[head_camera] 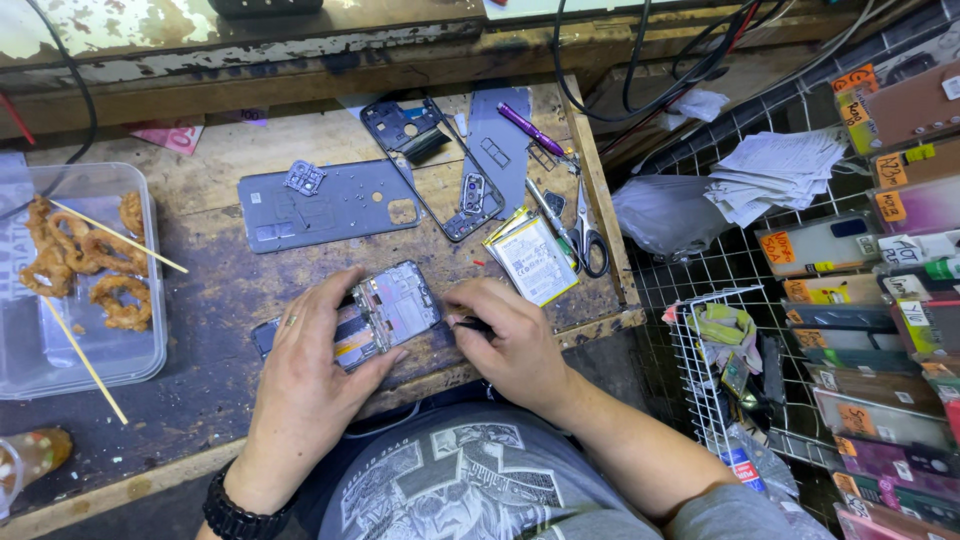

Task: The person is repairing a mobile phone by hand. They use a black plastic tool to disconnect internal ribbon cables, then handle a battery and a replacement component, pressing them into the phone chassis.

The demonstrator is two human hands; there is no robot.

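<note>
Hands at near centre of a worn wooden bench [200, 400]. Left hand [305, 375], fingers curled and clamped on the near end of an opened phone [385, 312] lying flat on the bench. Right hand [510, 335], fingers pinched together on a small dark tool [470, 323], possibly a pick, at the phone's right edge. Left: clear plastic tub [40, 370] with fried snacks [80, 262] and two wooden skewers. Right of the phone: battery [530, 258], then scissors [588, 235]. Farther: grey back cover [330, 205], black phone frame [420, 150], purple pen [530, 128]. Far right: wire rack [700, 270] holding packaged phone cases [900, 300].
</note>
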